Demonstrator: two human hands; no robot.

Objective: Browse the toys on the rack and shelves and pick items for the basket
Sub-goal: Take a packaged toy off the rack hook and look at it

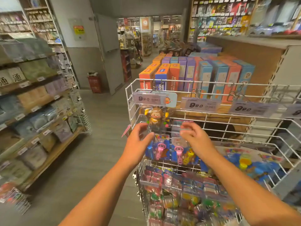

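Both hands, left hand and right hand, loosely curled and grasping nothing, flank the clear-packed brown monkey toy at the white wire rack's left edge, seemingly to unhook it.

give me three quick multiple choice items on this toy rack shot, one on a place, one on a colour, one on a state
1. Where does the monkey toy hang?
A. under the leftmost 990 tag on the rack
B. on the floor
C. on the left shelves

2. What colour are the two small toys hanging below the hands?
A. green
B. pink
C. black

3. What is the left hand doing?
A. carrying a basket
B. resting on the floor
C. raised at the clear pack under the monkey toy, fingers spread

Key: 1 A, it hangs from the hook under the leftmost tag on the white rack. 2 B, both are pink against blue cards. 3 C, it is up at the rack beside the right hand; whether it grips the pack is unclear.
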